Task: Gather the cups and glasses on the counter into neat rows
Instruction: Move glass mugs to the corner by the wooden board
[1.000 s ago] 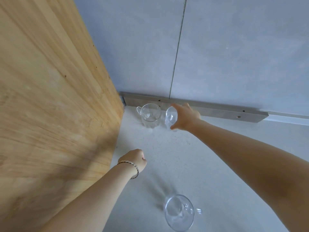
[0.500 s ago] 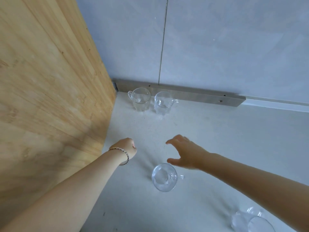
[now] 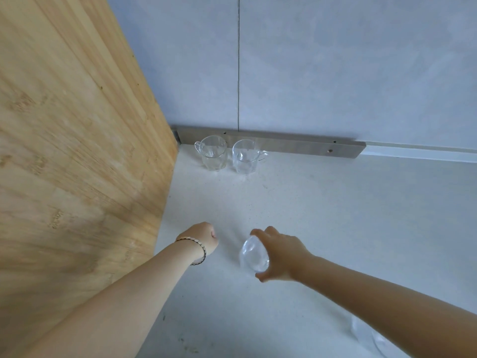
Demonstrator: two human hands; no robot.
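Note:
Two clear glass cups with handles stand side by side at the back of the pale counter (image 3: 322, 215): one (image 3: 213, 153) nearest the corner, the other (image 3: 245, 156) just right of it. In the middle of the counter my right hand (image 3: 280, 255) grips a third clear glass cup (image 3: 253, 255), tilted, fingers over its top and thumb under it. My left hand (image 3: 204, 237), with a bracelet at the wrist, is a closed fist beside it, holding nothing. Another glass (image 3: 371, 337) shows partly under my right forearm at the lower right.
A tall wooden panel (image 3: 77, 164) walls off the left side. A grey tiled wall (image 3: 335, 73) with a metal strip (image 3: 296, 147) along its foot closes the back. Bare counter lies to the right of the two back cups.
My right hand let go of the second cup at the back, drew back toward me and closed on the third cup in the middle of the counter. The left fist barely moved.

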